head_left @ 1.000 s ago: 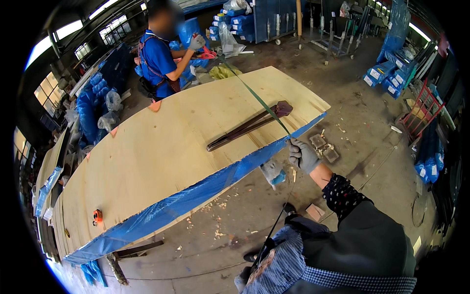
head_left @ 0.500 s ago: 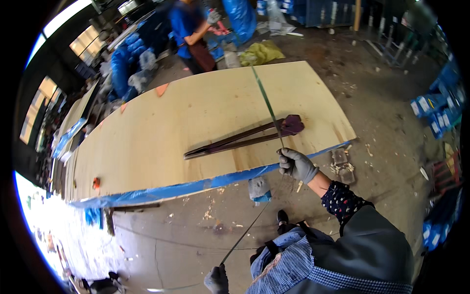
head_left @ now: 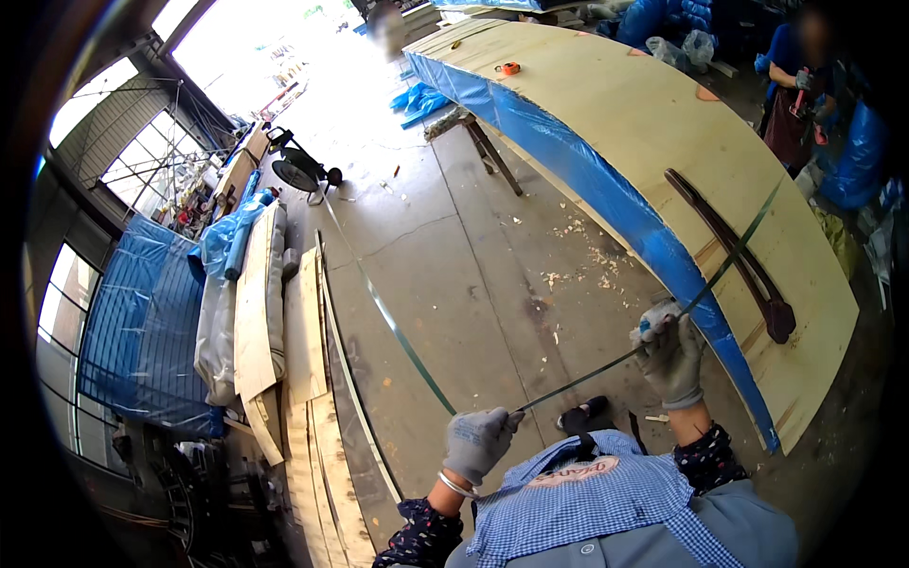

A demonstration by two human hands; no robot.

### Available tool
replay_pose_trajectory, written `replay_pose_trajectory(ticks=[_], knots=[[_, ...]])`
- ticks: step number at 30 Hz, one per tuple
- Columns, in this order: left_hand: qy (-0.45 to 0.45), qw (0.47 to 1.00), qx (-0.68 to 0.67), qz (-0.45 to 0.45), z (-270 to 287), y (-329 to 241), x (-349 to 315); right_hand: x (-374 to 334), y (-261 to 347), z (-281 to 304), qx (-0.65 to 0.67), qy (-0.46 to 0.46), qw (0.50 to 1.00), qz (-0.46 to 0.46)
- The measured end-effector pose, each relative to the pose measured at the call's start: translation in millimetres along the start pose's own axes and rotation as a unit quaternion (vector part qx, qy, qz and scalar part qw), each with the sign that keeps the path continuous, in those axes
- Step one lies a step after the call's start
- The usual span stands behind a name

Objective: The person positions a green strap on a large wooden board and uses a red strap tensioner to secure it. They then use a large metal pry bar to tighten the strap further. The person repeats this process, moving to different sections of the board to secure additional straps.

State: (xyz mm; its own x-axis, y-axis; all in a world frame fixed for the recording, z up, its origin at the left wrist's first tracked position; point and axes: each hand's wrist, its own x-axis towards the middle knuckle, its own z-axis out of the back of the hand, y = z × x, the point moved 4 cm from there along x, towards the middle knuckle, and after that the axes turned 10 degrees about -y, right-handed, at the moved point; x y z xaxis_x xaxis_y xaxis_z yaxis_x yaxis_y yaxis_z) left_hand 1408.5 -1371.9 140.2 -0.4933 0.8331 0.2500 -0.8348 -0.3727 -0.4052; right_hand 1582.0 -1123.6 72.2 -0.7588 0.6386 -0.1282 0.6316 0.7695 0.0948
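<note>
My left hand (head_left: 478, 443), in a grey glove, is closed round a green packing strap (head_left: 579, 379) in front of my body. From there one length of strap runs back to a wheeled strap dispenser (head_left: 301, 172) on the floor. My right hand (head_left: 672, 362), also gloved, has its fingers bent round the strap beside the near edge of the plywood stack (head_left: 606, 114). Past that hand the strap lies over the stack's top and across a dark, long-handled tool (head_left: 724, 237) with a reddish-brown head. Blue plastic sheeting (head_left: 587, 166) covers the stack's side.
An orange tape measure (head_left: 508, 68) sits on the far part of the stack. Long boards (head_left: 308, 379) lie along the left, beside blue-wrapped goods (head_left: 142, 322). Wood chips (head_left: 597, 270) litter the concrete floor. Another person (head_left: 795, 95) stands beyond the stack, holding something pink.
My view has swung left, bringing the strap dispenser and boards in. The left hand has risen with the strap. My right hand has come down from above the stack to beside its edge.
</note>
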Motion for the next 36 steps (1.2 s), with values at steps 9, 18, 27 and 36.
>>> replay_pose_trajectory(ticks=[9, 18, 27, 36], knots=[[0.133, 0.953, -0.201, -0.182, 6.7, -157.3, -85.9, -158.9, -25.5, -40.6, -0.145, -0.018, 0.989, 0.021], [0.297, 0.819, -0.4, -0.284, -60.7, -315.6, -154.7, -319.7, 122.7, -31.3, -0.148, -0.07, 0.956, 0.245], [0.475, 0.791, -0.311, -0.23, -191.1, -431.6, -257.4, -493.2, 271.3, 115.3, -0.04, -0.223, 0.924, 0.307], [0.421, 0.764, -0.072, -0.484, -265.1, -422.9, -293.1, -573.4, 365.7, 307.5, -0.039, -0.404, 0.858, 0.314]])
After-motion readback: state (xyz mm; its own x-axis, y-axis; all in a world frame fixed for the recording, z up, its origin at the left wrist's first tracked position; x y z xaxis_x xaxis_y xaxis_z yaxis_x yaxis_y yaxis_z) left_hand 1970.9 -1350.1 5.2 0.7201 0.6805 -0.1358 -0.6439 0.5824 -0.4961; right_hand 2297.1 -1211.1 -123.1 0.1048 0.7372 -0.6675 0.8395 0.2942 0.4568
